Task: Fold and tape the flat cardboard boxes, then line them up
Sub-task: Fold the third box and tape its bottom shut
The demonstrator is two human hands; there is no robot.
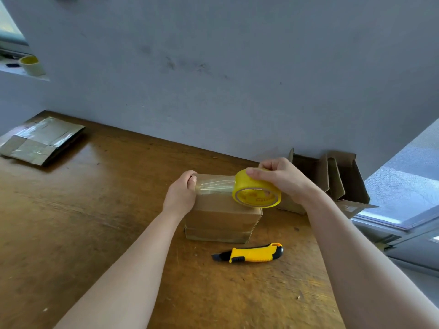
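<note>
A small folded cardboard box (221, 219) stands on the wooden table (95, 210) in front of me. My right hand (282, 176) grips a yellow roll of clear tape (257, 189) just above the box's right top edge. A stretch of clear tape (215, 185) runs from the roll leftward across the box top. My left hand (181, 194) pinches the free end of that tape at the box's left top edge, fingers closed on it.
A yellow and black utility knife (251, 254) lies just in front of the box. Open cardboard boxes (337, 179) lean against the grey wall at the right. A flat taped cardboard piece (40, 141) lies at the far left. Another tape roll (32, 65) sits on a ledge.
</note>
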